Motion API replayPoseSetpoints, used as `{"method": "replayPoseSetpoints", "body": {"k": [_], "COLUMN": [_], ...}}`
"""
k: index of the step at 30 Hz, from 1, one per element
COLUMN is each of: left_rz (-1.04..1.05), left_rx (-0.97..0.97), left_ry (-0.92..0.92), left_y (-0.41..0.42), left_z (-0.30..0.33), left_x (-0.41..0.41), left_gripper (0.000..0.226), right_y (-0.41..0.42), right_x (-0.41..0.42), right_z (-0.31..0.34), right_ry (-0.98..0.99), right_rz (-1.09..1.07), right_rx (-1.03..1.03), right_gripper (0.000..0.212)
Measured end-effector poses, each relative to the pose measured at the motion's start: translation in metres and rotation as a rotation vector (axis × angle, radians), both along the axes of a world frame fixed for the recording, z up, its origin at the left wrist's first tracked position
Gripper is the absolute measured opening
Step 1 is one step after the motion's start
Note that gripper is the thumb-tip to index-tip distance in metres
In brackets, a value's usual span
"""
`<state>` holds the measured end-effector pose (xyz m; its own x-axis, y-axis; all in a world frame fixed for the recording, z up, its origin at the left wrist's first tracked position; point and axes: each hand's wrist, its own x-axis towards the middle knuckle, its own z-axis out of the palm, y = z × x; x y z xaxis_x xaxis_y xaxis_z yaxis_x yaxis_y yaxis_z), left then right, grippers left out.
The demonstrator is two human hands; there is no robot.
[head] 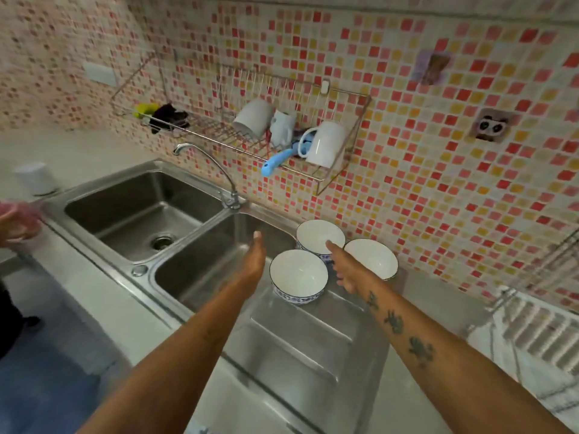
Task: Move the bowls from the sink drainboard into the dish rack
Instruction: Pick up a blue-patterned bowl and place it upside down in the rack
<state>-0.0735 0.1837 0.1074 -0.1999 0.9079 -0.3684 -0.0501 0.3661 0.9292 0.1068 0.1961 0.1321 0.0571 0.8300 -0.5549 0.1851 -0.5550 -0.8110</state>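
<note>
Three white bowls with blue patterned sides stand on the steel drainboard (300, 346): a near bowl (298, 275), a far bowl (317, 234) and a right bowl (372, 256). My left hand (255, 261) is stretched out flat just left of the near bowl, over the right basin, holding nothing. My right hand (346, 269) reaches between the bowls, fingers apart, its fingertip over the far bowl's rim. The wire dish rack (335, 175) hangs on the tiled wall above the sink.
The rack holds three white mugs (326, 144), a blue utensil (275, 162) and a dark cloth (167, 117). A curved tap (219, 170) rises behind the double sink (103, 195). Another person's hand (17, 223) is at the left edge. A white slatted rack (539, 327) sits right.
</note>
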Motion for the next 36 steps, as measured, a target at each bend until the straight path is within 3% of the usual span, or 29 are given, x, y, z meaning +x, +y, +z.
{"method": "replayPoseSetpoints", "body": {"k": [4, 11, 17, 32, 36], "left_rz": [0.013, 0.029, 0.021, 0.032, -0.003], "left_rx": [-0.073, -0.107, -0.143, -0.126, -0.053], "left_ry": [-0.087, -0.238, -0.351, -0.492, -0.565], "left_y": [0.01, 0.025, 0.03, 0.02, 0.01], "left_z": [-0.03, -0.054, -0.081, -0.083, -0.061], "left_x": [0.003, 0.014, 0.022, 0.031, 0.039], "left_gripper": [0.08, 0.069, 0.074, 0.073, 0.07], "right_y": [0.013, 0.022, 0.031, 0.023, 0.016], "right_x": [0.001, -0.001, -0.01, -0.009, -0.001], "right_z": [-0.03, -0.072, -0.102, -0.108, -0.089], "right_ry": [0.059, 0.162, 0.254, 0.372, 0.42], "right_rz": [-0.081, -0.181, -0.203, -0.287, -0.353], "right_rx": [0.125, 0.06, -0.025, 0.002, 0.118], "right_gripper": [0.056, 0.029, 0.05, 0.062, 0.061]}}
